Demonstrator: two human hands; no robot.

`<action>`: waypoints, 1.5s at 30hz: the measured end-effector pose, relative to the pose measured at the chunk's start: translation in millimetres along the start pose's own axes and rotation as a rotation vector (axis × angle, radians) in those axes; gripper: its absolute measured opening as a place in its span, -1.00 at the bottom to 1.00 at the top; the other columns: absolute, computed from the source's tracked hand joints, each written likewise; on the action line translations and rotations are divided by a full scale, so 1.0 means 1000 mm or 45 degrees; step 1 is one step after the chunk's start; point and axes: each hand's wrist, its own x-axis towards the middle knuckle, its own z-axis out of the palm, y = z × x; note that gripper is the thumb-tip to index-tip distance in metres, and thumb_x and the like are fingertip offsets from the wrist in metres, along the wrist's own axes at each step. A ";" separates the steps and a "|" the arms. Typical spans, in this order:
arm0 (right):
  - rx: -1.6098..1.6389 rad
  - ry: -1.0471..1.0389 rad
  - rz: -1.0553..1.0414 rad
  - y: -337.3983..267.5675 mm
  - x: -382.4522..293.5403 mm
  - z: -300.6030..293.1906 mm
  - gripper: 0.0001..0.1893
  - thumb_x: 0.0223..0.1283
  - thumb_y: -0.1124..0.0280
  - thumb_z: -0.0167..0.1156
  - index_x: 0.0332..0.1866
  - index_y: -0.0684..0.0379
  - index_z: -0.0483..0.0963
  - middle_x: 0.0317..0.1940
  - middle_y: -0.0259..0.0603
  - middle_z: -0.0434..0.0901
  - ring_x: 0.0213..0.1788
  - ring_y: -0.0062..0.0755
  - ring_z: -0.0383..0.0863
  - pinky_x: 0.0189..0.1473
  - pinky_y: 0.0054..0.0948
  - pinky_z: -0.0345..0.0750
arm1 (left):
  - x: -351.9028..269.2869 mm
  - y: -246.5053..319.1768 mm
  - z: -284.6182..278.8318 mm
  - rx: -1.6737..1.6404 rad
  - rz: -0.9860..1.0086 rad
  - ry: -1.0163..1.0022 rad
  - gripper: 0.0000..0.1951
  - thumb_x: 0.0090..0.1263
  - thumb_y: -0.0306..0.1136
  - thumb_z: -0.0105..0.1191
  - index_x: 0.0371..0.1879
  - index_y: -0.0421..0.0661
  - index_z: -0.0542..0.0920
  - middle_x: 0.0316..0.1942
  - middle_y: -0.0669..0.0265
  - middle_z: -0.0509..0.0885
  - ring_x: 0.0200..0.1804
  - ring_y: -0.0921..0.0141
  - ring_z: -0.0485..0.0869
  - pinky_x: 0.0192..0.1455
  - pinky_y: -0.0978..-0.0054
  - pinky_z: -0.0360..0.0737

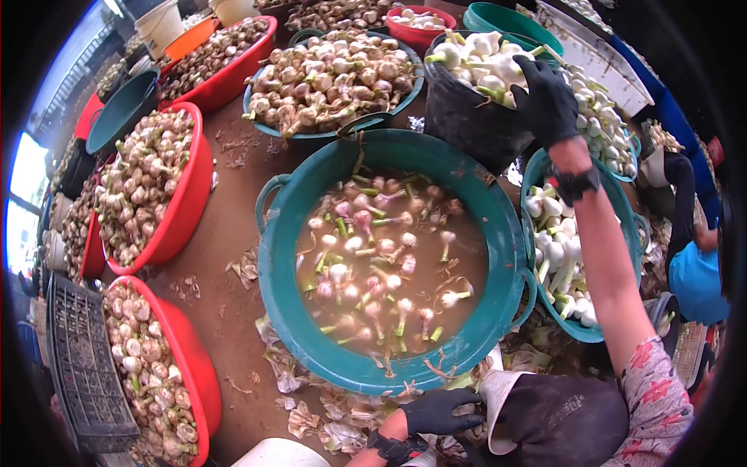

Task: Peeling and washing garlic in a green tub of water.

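Note:
My right hand [545, 99], in a black glove, reaches over a black bucket [475, 119] heaped with whitish garlic bulbs [487, 49]. Its thumb and forefinger are spread beside the bulbs. My left hand [444, 411], also gloved in black, is low in the view, fingers apart and empty, near the front rim of a large green tub [280, 344]. Brown water in that tub holds floating garlic bulbs with short green stems [373, 286]. Under my right forearm a smaller green tub [589, 333] contains cleaner white garlic [554, 251]. Dark bands circle both wrists.
Red tubs [201, 198] of unwashed garlic line the left, beside a black plastic crate [87, 362]. Behind the large tub stands a blue-green tub [327, 135] of brownish garlic. Loose garlic skins [344, 414] litter the floor. Another person [697, 274] in blue is at the far right.

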 end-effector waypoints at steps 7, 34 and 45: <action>1.032 -0.586 -0.447 -0.187 -0.124 0.060 -0.85 -0.01 0.45 0.16 -0.28 0.12 0.57 -0.30 -0.10 0.58 -0.18 -0.09 0.58 -0.13 -0.17 0.53 | -0.003 -0.020 -0.004 -0.258 0.017 0.484 -0.60 0.38 -0.08 0.08 0.03 -0.12 0.57 -0.21 0.12 0.71 -0.30 0.22 0.71 -0.20 0.35 0.60; 2.011 -1.511 0.440 -0.204 -0.246 -0.040 -0.72 0.39 0.25 -0.01 -0.04 0.23 0.50 -0.32 -0.04 0.64 -0.35 -0.19 0.67 -0.25 -0.29 0.55 | -0.022 -0.048 -0.039 -0.859 0.056 1.988 -0.69 0.41 -0.43 0.03 0.08 -0.29 0.44 -0.11 0.20 0.61 -0.17 0.41 0.64 -0.22 0.47 0.68; 1.520 -0.903 0.285 -0.195 -0.247 -0.056 -0.92 -0.03 0.36 0.31 -0.43 0.09 0.60 -0.50 -0.25 0.61 -0.48 -0.22 0.62 -0.44 -0.35 0.51 | 0.000 -0.035 -0.036 -0.630 0.104 2.054 -0.72 0.35 -0.59 0.03 0.03 -0.31 0.42 -0.04 0.14 0.55 -0.05 0.36 0.61 -0.07 0.40 0.70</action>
